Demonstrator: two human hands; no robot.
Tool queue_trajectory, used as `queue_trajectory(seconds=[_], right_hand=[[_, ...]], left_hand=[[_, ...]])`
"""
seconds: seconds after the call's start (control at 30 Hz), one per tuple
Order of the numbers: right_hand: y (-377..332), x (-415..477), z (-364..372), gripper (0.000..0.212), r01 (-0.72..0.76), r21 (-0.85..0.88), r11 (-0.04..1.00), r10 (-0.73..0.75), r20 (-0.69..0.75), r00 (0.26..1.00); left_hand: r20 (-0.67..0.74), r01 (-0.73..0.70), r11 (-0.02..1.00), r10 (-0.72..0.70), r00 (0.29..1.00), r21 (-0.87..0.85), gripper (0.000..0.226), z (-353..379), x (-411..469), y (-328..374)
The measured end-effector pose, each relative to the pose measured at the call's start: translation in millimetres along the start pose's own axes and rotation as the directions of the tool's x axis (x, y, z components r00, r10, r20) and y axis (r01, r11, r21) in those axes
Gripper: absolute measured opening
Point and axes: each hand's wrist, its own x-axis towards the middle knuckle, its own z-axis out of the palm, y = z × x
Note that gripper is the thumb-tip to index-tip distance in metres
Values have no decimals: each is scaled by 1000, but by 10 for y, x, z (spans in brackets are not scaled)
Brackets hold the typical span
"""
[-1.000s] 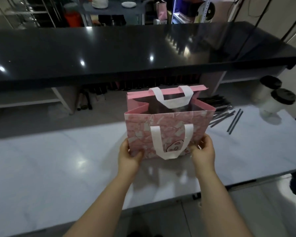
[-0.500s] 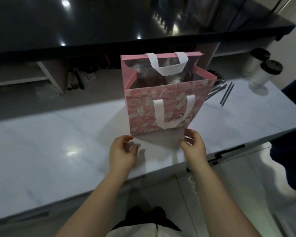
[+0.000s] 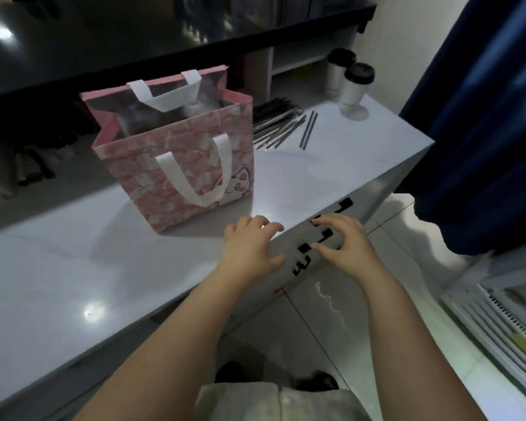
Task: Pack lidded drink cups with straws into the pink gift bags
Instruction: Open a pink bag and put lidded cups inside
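I am hovering my left hand [image 3: 249,247] and right hand [image 3: 343,243], empty and loosely curled; just beyond them the pink gift bag [image 3: 179,168] is standing open, ready for filling.

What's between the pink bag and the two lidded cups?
A loose pile of dark straws on the counter beside the bag, then bare counter, in the head view.

White glossy worktop [image 3: 58,268]. Pink gift bag [image 3: 179,165] stands upright near the middle, mouth open. Just to its right lies a heap of dark straws [image 3: 274,120], with two loose straws [image 3: 308,129] beside it. Two white, black-lidded cups [image 3: 354,89] stand together at the far right corner.
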Motion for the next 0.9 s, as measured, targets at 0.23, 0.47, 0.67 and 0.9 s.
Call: queue_trajectory(seconds=[0.23,0.47,0.67,0.9], right_hand=[[929,-337,-602,48,-104,-181,978,131,143,981],[2043,-713,-1276,50,-245,-166,955,259,71,963],[2365,-690,-1529,45,-242,-52,969,243,23,970],[2376,-208,-1849,43,-187,-26,982,187,20,982]], left_hand=[[86,54,994,-62,994,98,58,695,380,1246],[173,12,993,-33,984,120,59,1415,698,2283],[97,69,996,-74,993,51,56,1495,888,2614],[11,193,981,-193,981,-9,51,1161,1460,2521]])
